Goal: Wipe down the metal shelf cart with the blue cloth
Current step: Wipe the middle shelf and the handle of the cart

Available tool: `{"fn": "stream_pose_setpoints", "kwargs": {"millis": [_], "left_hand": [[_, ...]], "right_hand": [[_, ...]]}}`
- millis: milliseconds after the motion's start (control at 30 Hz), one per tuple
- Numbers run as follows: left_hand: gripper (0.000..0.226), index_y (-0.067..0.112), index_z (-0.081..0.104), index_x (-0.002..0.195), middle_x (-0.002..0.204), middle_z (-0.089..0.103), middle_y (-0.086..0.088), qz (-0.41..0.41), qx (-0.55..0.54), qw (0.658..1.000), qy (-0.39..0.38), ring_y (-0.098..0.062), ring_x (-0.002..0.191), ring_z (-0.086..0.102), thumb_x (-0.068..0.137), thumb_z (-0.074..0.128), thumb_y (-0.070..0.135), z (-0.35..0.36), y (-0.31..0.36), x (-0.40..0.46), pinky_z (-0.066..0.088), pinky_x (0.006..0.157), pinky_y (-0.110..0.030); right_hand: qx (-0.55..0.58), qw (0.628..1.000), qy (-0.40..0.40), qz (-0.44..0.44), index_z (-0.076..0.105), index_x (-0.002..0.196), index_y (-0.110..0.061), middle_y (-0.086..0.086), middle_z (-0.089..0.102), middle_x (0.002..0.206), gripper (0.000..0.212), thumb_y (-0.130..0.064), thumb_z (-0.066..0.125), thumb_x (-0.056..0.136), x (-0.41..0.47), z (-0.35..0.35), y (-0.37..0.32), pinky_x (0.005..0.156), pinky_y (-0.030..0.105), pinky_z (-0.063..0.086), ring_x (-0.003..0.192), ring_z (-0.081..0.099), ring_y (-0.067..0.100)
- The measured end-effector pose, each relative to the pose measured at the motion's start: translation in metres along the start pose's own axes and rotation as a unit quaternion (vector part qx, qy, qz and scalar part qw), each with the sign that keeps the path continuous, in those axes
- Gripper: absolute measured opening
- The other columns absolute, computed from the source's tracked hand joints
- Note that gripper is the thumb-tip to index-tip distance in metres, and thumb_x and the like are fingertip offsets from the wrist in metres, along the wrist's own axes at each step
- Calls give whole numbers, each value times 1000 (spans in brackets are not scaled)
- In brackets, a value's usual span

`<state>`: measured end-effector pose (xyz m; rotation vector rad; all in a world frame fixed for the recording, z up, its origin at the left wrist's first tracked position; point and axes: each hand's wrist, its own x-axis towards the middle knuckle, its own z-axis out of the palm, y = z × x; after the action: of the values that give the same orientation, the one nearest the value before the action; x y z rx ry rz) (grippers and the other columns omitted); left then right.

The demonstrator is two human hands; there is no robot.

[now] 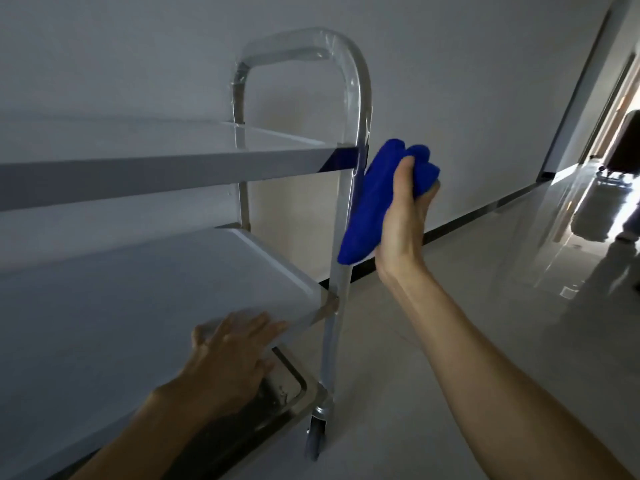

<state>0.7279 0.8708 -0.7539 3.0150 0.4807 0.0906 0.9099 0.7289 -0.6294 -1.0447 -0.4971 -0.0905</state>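
Note:
The metal shelf cart (166,174) fills the left of the view, with three tiers and a curved handle frame wrapped in clear plastic. My right hand (403,220) grips the bunched blue cloth (372,202) and holds it against the cart's near upright post, just below the top shelf. My left hand (230,355) rests flat with spread fingers on the front edge of the middle shelf.
A grey wall stands behind the cart. A caster wheel (317,433) sits at the cart's near corner on the glossy tiled floor (485,306). A corridor runs off to the right, with a dark object (623,147) at its far end.

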Motion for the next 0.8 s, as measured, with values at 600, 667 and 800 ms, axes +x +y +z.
{"fn": "stream_pose_setpoints", "kwargs": {"millis": [600, 667, 800], "left_hand": [[71, 36, 56, 134, 135, 59, 10, 75, 17, 990, 117, -27, 117, 62, 72, 78, 11, 1, -8, -2, 49, 97, -54], [73, 29, 68, 122, 119, 70, 5, 90, 48, 985, 142, -28, 99, 71, 55, 89, 9, 0, -9, -2, 58, 80, -52], [71, 26, 71, 118, 114, 72, 4, 109, 72, 979, 158, -25, 93, 73, 51, 92, 11, -3, -11, -2, 60, 76, -49]], "right_hand": [[-323, 938, 39, -117, 36, 142, -24, -4, 55, 128, 85, -48, 82, 75, 33, 36, 31, 81, 33, 50, 103, 56, 11], [-323, 937, 48, -122, 39, 138, -22, -4, 59, 126, 79, -51, 79, 77, 33, 34, 40, 83, 36, 54, 104, 62, 14], [-311, 944, 51, -101, 41, 134, -24, -6, 63, 120, 70, -50, 76, 79, 25, 26, 66, 85, 39, 57, 99, 65, 13]]}}
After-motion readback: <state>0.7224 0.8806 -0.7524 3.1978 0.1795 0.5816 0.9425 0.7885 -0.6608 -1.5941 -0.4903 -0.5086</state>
